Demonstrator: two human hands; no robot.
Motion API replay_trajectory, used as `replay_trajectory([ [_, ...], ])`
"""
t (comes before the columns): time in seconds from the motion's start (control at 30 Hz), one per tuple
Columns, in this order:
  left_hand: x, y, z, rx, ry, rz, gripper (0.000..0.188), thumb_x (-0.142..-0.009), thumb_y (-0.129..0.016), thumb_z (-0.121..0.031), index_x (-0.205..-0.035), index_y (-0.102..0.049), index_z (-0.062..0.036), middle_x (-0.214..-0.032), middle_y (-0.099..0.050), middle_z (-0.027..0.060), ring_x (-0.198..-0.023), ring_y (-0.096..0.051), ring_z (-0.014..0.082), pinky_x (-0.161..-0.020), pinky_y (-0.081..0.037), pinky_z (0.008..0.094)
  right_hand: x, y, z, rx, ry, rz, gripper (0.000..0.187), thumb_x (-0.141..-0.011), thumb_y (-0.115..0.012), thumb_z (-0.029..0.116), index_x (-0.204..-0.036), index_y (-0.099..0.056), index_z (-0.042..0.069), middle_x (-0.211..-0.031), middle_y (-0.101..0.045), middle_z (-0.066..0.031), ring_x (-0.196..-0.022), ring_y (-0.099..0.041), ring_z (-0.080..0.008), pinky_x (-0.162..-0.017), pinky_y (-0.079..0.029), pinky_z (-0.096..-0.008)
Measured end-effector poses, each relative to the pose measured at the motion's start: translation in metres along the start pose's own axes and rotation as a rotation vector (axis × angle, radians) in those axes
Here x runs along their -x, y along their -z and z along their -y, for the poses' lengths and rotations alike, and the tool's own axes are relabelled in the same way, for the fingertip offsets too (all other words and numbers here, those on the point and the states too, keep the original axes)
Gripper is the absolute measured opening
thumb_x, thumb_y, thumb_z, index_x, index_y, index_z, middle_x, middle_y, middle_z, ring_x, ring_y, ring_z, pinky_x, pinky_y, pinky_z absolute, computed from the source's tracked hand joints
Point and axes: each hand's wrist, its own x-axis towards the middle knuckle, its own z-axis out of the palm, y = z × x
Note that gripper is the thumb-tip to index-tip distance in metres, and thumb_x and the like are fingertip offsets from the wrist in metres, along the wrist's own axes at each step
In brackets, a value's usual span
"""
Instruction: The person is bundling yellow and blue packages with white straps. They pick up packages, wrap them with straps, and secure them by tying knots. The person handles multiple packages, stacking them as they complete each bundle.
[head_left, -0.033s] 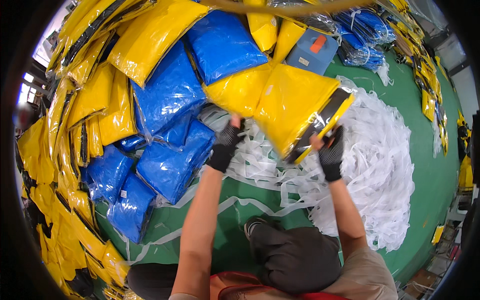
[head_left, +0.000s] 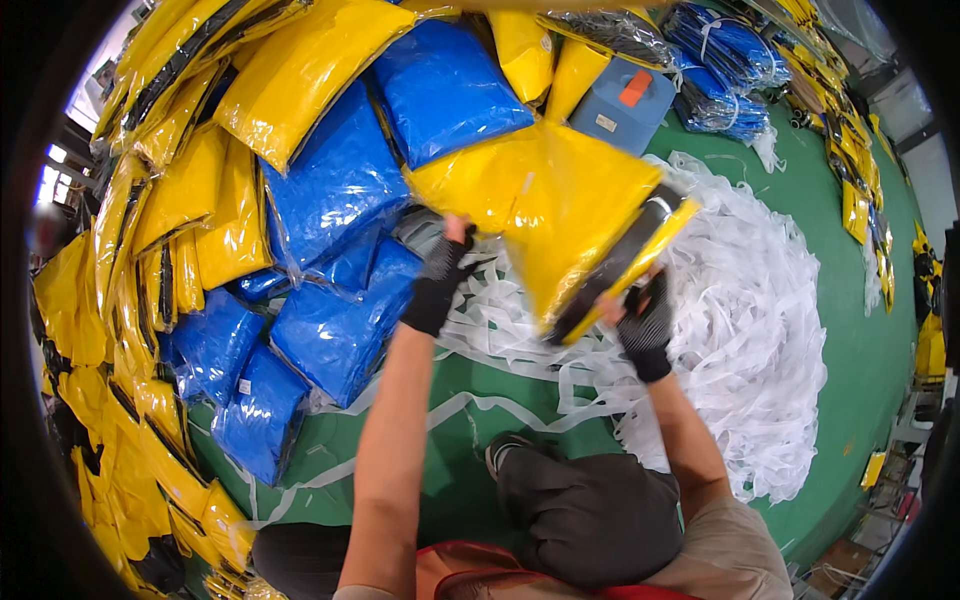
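I hold a large yellow plastic-wrapped package [head_left: 565, 205] with a black band along one edge, raised in front of me. My left hand [head_left: 440, 280], in a black fingerless glove, grips its near left corner. My right hand [head_left: 640, 320], gloved the same way, grips the lower right end by the black band. The package tilts, its black edge facing down towards me.
Blue packages [head_left: 335, 190] and yellow packages [head_left: 290, 60] are heaped to the left and ahead. A pile of white straps [head_left: 760, 300] covers the green floor [head_left: 880, 350] on the right. A blue-grey box with an orange handle [head_left: 625, 100] sits behind. My dark-trousered knee [head_left: 590, 510] is below.
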Motion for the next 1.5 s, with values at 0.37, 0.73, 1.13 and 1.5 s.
replay_trajectory([
  [0.37, 0.106, 0.029, -0.042, -1.066, 0.033, 0.458, 0.108, -0.067, -0.060, -0.066, -0.137, -0.015, 0.0033, -0.140, -0.022, 0.0244, -0.132, -0.020, 0.0324, -0.107, -0.018, 0.0338, 0.009, -0.147, -0.121, -0.516, -0.674, -0.105, 0.030, -0.089, -0.049, 0.033, -0.105, -0.053, 0.007, -0.081, -0.055, -0.0051, -0.057, -0.050, -0.0133, -0.053, -0.040, -0.0273],
  [0.73, 0.180, 0.100, -0.005, -0.971, -0.575, -0.533, 0.027, -0.076, -0.062, -0.025, -0.091, -0.062, -0.0031, -0.067, -0.060, 0.0159, -0.056, -0.057, 0.0338, -0.053, -0.047, 0.0387, 0.062, -0.211, 0.005, -0.908, -0.684, 0.153, 0.039, -0.090, -0.048, 0.035, -0.119, -0.042, 0.010, -0.096, -0.054, -0.0035, -0.045, -0.039, -0.0077, -0.037, -0.030, -0.0196],
  [1.13, 0.363, 0.260, 0.154, 0.137, -0.026, -0.921, 0.033, -0.087, -0.057, -0.023, -0.109, -0.055, 0.0016, -0.102, -0.059, 0.0049, -0.090, -0.053, 0.0121, -0.078, -0.043, 0.0256, 0.210, -0.271, -0.026, -0.738, -0.774, 1.033, 0.037, -0.090, -0.044, 0.031, -0.115, -0.048, 0.004, -0.104, -0.056, -0.0084, -0.091, -0.053, -0.0214, -0.080, -0.044, -0.0337],
  [1.5, 0.398, 0.245, 0.258, -0.754, 0.165, -0.952, 0.036, -0.092, -0.044, -0.031, -0.099, -0.052, 0.0034, -0.088, -0.059, 0.0206, -0.081, -0.056, 0.0354, -0.074, -0.044, 0.0371, 0.219, -0.207, -0.105, 0.375, -0.048, 1.080, 0.022, -0.075, -0.058, 0.023, -0.094, -0.060, 0.012, -0.090, -0.056, -0.0116, -0.071, -0.057, -0.0317, -0.060, -0.045, -0.0423],
])
